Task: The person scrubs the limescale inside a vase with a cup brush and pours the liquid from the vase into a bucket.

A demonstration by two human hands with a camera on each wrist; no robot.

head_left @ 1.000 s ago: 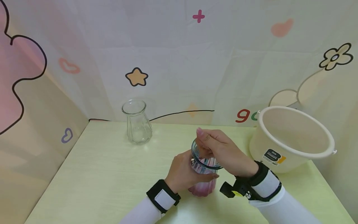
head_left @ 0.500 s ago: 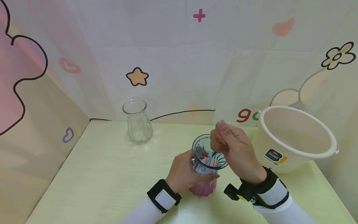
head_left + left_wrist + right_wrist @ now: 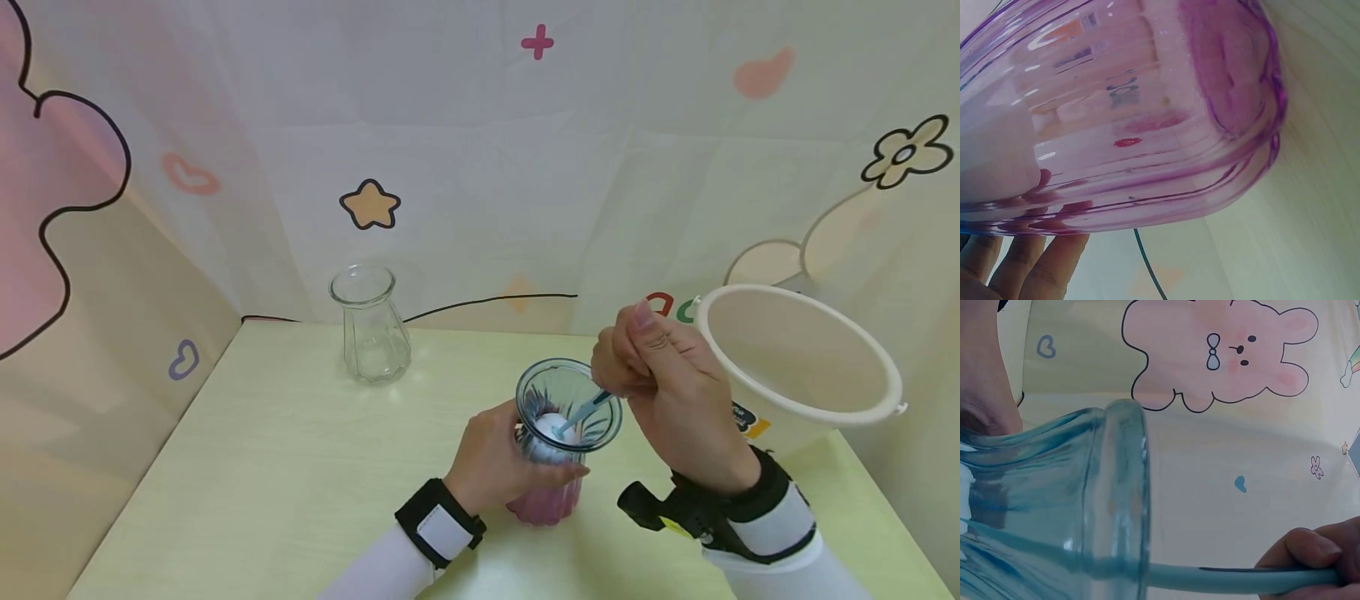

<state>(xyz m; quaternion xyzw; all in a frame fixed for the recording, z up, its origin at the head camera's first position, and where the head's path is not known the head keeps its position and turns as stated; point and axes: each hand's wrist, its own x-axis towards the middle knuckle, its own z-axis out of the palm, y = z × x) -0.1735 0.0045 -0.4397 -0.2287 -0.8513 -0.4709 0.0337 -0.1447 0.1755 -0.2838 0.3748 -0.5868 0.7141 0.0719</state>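
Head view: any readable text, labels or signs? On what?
Backdrop cloth, behind the bucket rim: a red "g" and part of a green letter, the red one partly covered by the right hand; the rest of the word is hidden.
White bucket: dark label with an orange patch, partly covered by the hand; print too small to read.
Clear glass vase and pink-and-blue vase held by the left hand: no text.

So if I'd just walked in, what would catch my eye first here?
Probably the tinted glass vase in the middle of the pale green table, gripped by the left hand while the right hand pokes a light blue stick with a white tip into its mouth. Next, the big cream bucket at the right, and a clear glass vase standing apart at the back.
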